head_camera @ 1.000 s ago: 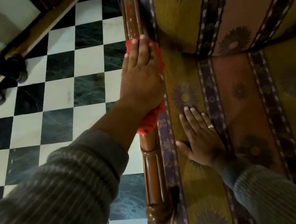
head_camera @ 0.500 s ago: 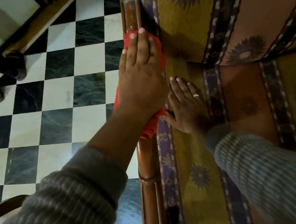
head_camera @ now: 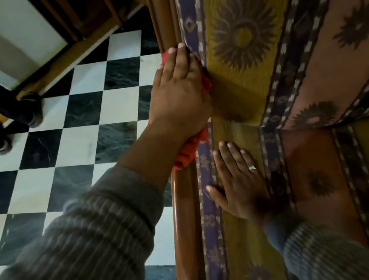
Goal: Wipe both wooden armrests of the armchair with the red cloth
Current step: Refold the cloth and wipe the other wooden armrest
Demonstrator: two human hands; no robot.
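Head view shows the left hand (head_camera: 178, 92), pressing the crumpled red cloth (head_camera: 188, 150) flat, now farther up the glossy brown wooden armrest (head_camera: 187, 224) than a second ago, right hand (head_camera: 239, 184) spread empty on the patterned seat cushion (head_camera: 317, 179), so this armrest looks nearly wiped.

Pretty sure I'm looking at a home living room here. The armchair (head_camera: 261, 127) is the giveaway: yellow and pink patterned upholstery with sunflower-like motifs and a polished wooden armrest (head_camera: 184, 224). Left of the armchair there's a black-and-white checkered floor (head_camera: 76, 137), shiny like marble tile. Further left of the armchair, dark furniture legs (head_camera: 26, 109) stand on that floor, with a wooden frame (head_camera: 90, 12) behind them.
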